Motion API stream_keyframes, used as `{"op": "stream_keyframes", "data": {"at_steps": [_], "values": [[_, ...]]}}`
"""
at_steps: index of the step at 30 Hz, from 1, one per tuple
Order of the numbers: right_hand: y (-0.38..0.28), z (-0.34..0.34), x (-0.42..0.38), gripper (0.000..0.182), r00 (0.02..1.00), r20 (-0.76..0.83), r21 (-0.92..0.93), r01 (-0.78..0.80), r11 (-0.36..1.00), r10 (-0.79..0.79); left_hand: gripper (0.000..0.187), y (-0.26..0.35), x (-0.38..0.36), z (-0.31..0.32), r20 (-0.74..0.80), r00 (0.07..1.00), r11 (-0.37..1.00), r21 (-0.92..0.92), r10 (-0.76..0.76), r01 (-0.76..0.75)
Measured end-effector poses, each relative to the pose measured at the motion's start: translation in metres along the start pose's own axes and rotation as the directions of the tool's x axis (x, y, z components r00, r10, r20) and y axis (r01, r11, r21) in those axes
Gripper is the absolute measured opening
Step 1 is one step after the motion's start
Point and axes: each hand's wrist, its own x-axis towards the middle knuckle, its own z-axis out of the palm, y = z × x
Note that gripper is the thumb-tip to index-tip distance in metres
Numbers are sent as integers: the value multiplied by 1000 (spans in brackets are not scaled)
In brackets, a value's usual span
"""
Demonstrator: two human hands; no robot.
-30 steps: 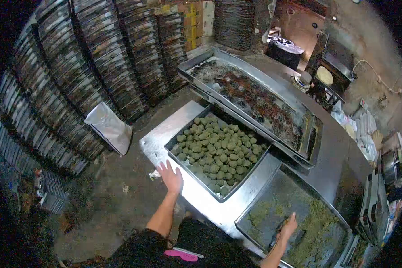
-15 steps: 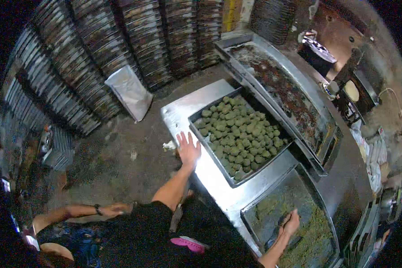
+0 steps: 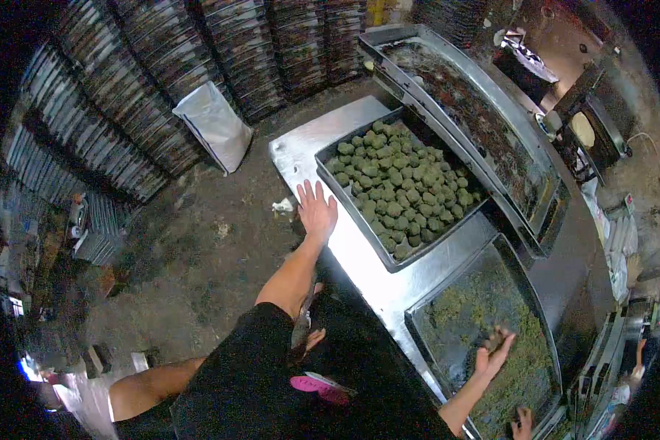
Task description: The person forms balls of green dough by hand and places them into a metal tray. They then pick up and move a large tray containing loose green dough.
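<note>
My left hand (image 3: 317,213) lies flat with fingers spread on the edge of the shiny metal table (image 3: 367,257), beside a tray (image 3: 386,255) of green-brown balls (image 3: 403,180). My right hand (image 3: 496,355) is above a second tray (image 3: 418,323) spread with loose, crumbly green mixture (image 3: 524,345). Its thumb stands apart from the fingers, which are somewhat blurred and look smeared with mixture. No lump shows clearly in it. Near the bottom corner of this tray is another person's hand (image 3: 522,424), partly cut off by the view.
A long metal trough (image 3: 510,117) with dark, wet contents stands beyond the ball tray. A white sack (image 3: 216,128) leans by tall stacks of trays (image 3: 154,88). Someone's bent limb (image 3: 150,385) shows at lower left. A pink item (image 3: 323,389) lies against dark clothing.
My right hand has gone from closed fingers to a spread thumb and fingers over the mixture. My left hand stays on the table edge. Another person's hand has appeared at the lower tray.
</note>
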Motion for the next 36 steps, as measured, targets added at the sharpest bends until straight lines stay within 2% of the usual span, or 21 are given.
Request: {"op": "stream_keyframes", "data": {"at_steps": [1,3,5,8,10,12,13,14,16,18,20,21,23,25,27,29,31,32,34,35,36], "values": [[2,22,-12,37,983,-185,-13,-18,1000,15,53,2,1,-3,-18,1000,1000,26,11,-10],[16,0,-3,40,983,-182,-43,-18,999,10,54,-3,2,1,5,1000,1000,22,18,-19],[9,30,-21,46,983,-182,-109,-48,993,28,56,-2,2,1,23,999,999,35,28,-28],[22,24,-14,39,967,-242,-220,24,975,-78,58,2,3,-6,104,995,997,70,8,-15],[17,57,-25,27,966,-254,-111,17,994,-45,59,0,5,-1,116,993,993,117,16,-30],[13,76,-38,15,964,-213,31,166,986,-156,59,-4,4,2,91,994,987,137,67,-79],[20,35,-20,11,976,-169,176,163,971,-133,59,-8,4,6,78,993,985,144,85,-96],[23,22,-10,11,970,-191,182,183,966,-148,59,-10,6,10,64,993,983,148,104,-112],[19,15,-7,14,980,-184,481,154,863,-72,55,-5,4,3,21,992,985,118,128,-130],[17,20,-1,21,953,-292,420,202,885,-79,55,-5,5,5,2,989,982,120,147,-147],[26,12,5,30,969,-238,172,102,980,-59,54,0,6,4,29,992,990,71,120,-121],[29,17,7,30,964,-261,180,104,978,-55,54,1,6,2,49,994,987,118,101,-106],[33,29,17,38,921,-360,-138,102,985,-146,55,-1,4,2,65,994,985,146,88,-97],[29,30,20,28,953,-269,-394,20,919,-136,54,-4,7,8,49,992,981,151,114,-120],[9,68,2,20,992,-112,-346,22,938,-65,54,-10,7,13,25,990,979,147,137,-139],[-7,103,-22,16,972,-203,-266,61,962,-118,53,-9,2,8,59,991,983,126,123,-130],[-4,72,-17,18,980,-183,-46,76,996,-83,52,-6,1,12,50,991,985,109,126,-131],[-4,64,-16,18,970,-222,-51,87,995,-97,51,-10,2,16,20,988,982,112,152,-153],[1,55,-13,25,988,-147,266,-4,964,44,51,-12,3,20,-37,979,973,126,201,-194],[5,43,-12,25,987,-158,270,6,963,38,52,-9,2,19,-4,985,979,113,172,-170],[6,38,-13,28,997,-49,213,-51,976,63,52,-6,2,14,24,990,984,108,138,-139]]}}
